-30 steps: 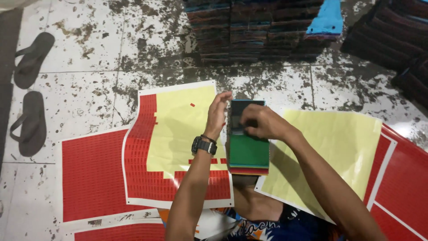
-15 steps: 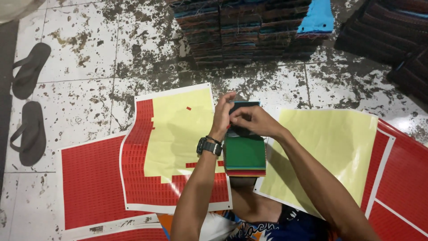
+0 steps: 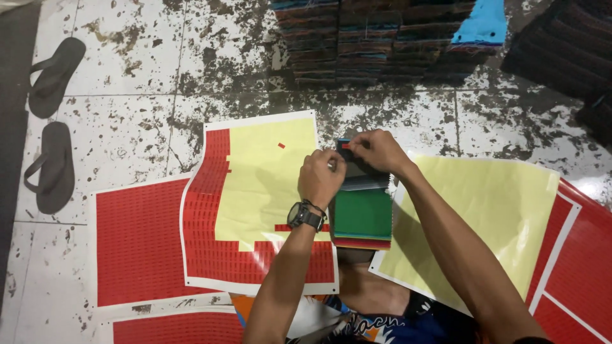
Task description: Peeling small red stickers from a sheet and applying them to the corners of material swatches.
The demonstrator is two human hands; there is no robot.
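Right hand (image 3: 377, 150) is pinched shut, thumb and forefinger nipping a small red sticker (image 3: 345, 146) at the top edge of the fabric swatch stack (image 3: 361, 213). Left hand (image 3: 322, 178), wearing a black wristwatch (image 3: 305, 215), is curled closed over the stack's upper left corner, steadying it; what its fingertips grip cannot be told. The stack rests over the person's lap, between two sheets on the tiled floor (image 3: 127, 127): a partly peeled red sticker sheet (image 3: 255, 191) at the left, showing much bare yellow backing, and a fully stripped yellow backing sheet (image 3: 484, 216) at the right.

Judgement on doing the step well: the sticker should be laid square to the top edge, pressed from one end across to avoid a crease, while the left hand holds the layers flat so they do not fan. Risk noted: the sticker is tiny and may fold onto itself or stick to a fingertip.

Full red sheets (image 3: 137, 239) lie at the floor's left. Two sandals (image 3: 54, 121) sit well apart at the far left.
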